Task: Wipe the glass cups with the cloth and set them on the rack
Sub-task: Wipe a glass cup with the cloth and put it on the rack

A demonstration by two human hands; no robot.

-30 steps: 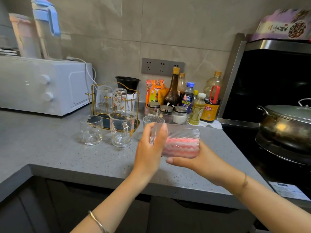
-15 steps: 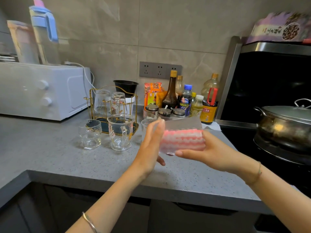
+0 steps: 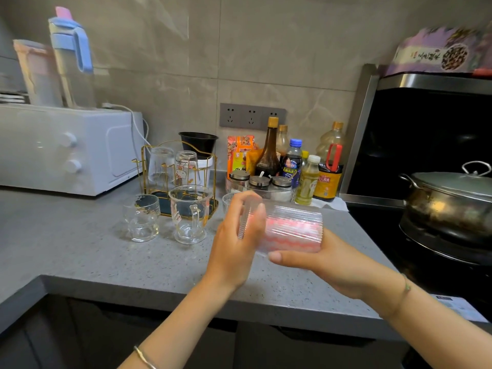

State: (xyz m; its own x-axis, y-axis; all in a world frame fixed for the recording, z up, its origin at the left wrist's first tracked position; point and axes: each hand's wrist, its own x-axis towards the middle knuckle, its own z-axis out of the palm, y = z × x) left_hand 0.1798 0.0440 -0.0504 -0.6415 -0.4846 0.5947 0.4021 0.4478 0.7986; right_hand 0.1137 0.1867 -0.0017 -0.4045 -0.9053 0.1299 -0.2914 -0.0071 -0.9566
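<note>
The ribbed glass cup (image 3: 292, 219) is held on its side above the desk (image 3: 80, 251), mouth toward 9 o'clock and base toward 3 o'clock. The pink cloth (image 3: 288, 237) is stuffed inside it. The left hand (image 3: 235, 243) covers the mouth with its fingers (image 3: 259, 210) bent together over the rim; it cannot be told if they pinch the cloth. The right hand (image 3: 322, 262) cradles the base end from below, thumb pressed along the near side and the other fingers hidden behind the glass. At 10 o'clock from the cup stands the gold wire rack (image 3: 145, 166) with two upturned glasses (image 3: 161, 166). In front of it on the desk stand a small glass (image 3: 141, 219) and a handled mug (image 3: 190, 214), close together.
</note>
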